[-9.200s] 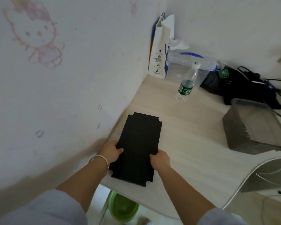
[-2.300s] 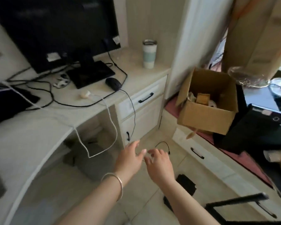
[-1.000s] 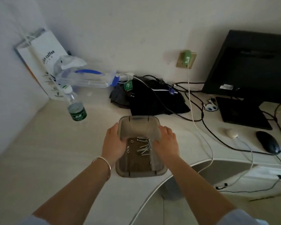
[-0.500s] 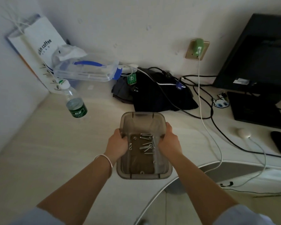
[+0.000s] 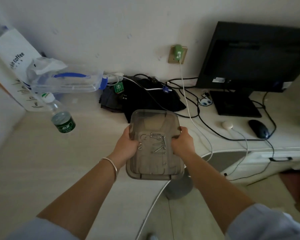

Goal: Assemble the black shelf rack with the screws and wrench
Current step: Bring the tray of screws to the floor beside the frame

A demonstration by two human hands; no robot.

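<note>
1. The person holds a smoky translucent tray [image 5: 154, 163] by its two long sides, above the desk's [image 5: 42, 170] curved front edge, just below the middle of the view.
2. The left hand [image 5: 126, 146] grips the tray's left rim, fingers curled over the edge; a thin bangle [image 5: 111, 164] circles that wrist.
3. The right hand [image 5: 182, 144] grips the right rim the same way; its fingertips are hidden inside the wall of the tray.
4. Loose screws [image 5: 158, 142] lie in a small heap on the tray floor between the two hands, with a few small ring-like bits toward 9 o'clock of the heap. I cannot tell whether a wrench lies among them.
5. At 10 o'clock from the tray stands a water bottle [image 5: 62, 116] with a green label; beyond it are a clear plastic box [image 5: 68, 82] and a white paper bag [image 5: 14, 70], which the frame's left edge cuts off.
6. At 12 o'clock a dark heap of cloth [image 5: 145, 97] lies under tangled cables; its far part is hard to make out in the dim light.
7. At 2 o'clock are a black monitor [image 5: 253, 56], cropped at the right edge, and a black mouse [image 5: 258, 129].
8. A green charger [image 5: 177, 53] sits in the wall socket at 12 o'clock.
</note>
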